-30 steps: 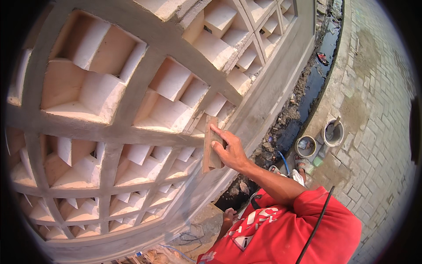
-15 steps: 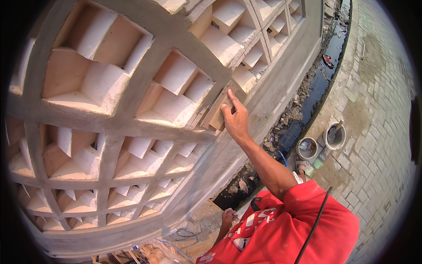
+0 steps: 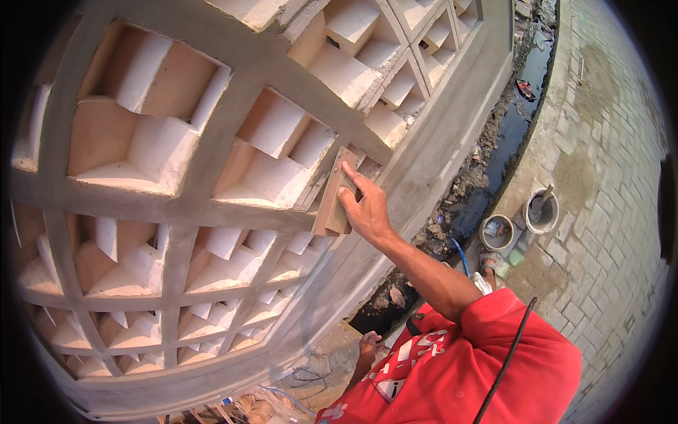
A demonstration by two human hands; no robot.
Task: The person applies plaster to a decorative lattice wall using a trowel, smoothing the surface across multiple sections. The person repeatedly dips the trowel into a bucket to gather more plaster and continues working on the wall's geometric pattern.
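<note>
My right hand (image 3: pixel 364 210) reaches up to the wall and grips a flat wooden float (image 3: pixel 332 195), thumb and forefinger on its near side and the other fingers hidden. The float lies across a grey mortar rib, beside the lower right corner of a pale block opening (image 3: pixel 277 147). Its long edge is tilted, and part of it covers the rib. My left hand (image 3: pixel 369 345) hangs low in front of my red shirt, small in view; whether its fingers hold anything does not show.
The grey lattice wall (image 3: pixel 185 205) has several recessed openings. Right of its base runs a ditch of dark water (image 3: pixel 510 141). Two buckets (image 3: pixel 496 232) stand on the paving (image 3: pixel 600 261) near my foot. A blue hose (image 3: pixel 460 256) and loose wire (image 3: pixel 309 378) lie low down.
My right hand and the float have moved a little down and left along the rib, and the float has tilted. My left hand stays low. The whole view has shifted slightly.
</note>
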